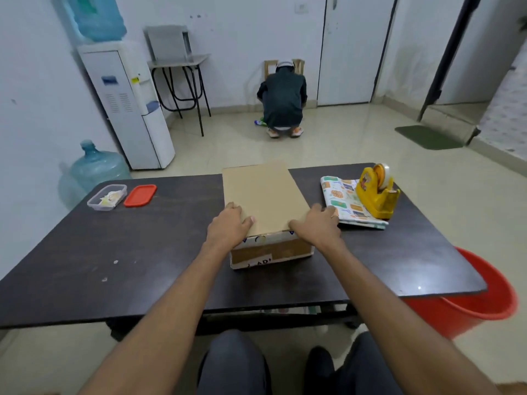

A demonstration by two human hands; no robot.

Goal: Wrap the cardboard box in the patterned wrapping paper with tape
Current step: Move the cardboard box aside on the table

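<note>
On the near end of the cardboard box [263, 195] both hands are placed, one at each corner. The left hand [228, 222] holds the left near corner, with the thumb lying on the top face and the fingers bent over the left edge. The right hand [316, 223] holds the right near corner in the same way, with its fingers bent over the right edge. The hands are apart, with the width of the box between them.

The box stands in the middle of the dark desk [142, 246], its plain brown top facing up. Just beside the right hand lies the folded patterned wrapping paper [346, 205]. A yellow tape dispenser [376, 192] stands on the far part of this paper. At the left far side of the desk there is a clear container [107, 197], and a red lid [140, 195] lies next to it. Under the right edge of the desk a red bucket [467, 306] stands on the floor. Far behind, a person [283, 101] crouches near the wall.
</note>
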